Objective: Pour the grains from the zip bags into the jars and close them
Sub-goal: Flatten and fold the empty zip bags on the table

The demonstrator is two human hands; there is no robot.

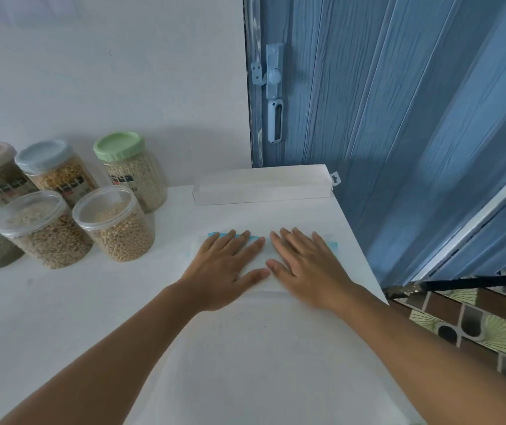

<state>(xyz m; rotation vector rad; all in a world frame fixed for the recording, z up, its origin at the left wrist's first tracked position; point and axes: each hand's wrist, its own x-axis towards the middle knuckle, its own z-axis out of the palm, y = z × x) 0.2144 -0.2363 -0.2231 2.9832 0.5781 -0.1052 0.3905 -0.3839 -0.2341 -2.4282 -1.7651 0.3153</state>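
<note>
Fingers point(242, 240) of both hands lie straight, pressing a flat clear zip bag with a blue seal strip point(333, 244).
The bag lies on the white tabletop point(61, 317); left of it stand five grain-filled plastic jars point(116, 222), behind it a long white box point(261, 185), right a blue wooden door point(399, 102).

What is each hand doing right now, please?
Left hand: open, fingers flat on the empty zip bag.
Right hand: open, flat on the same bag.
</note>
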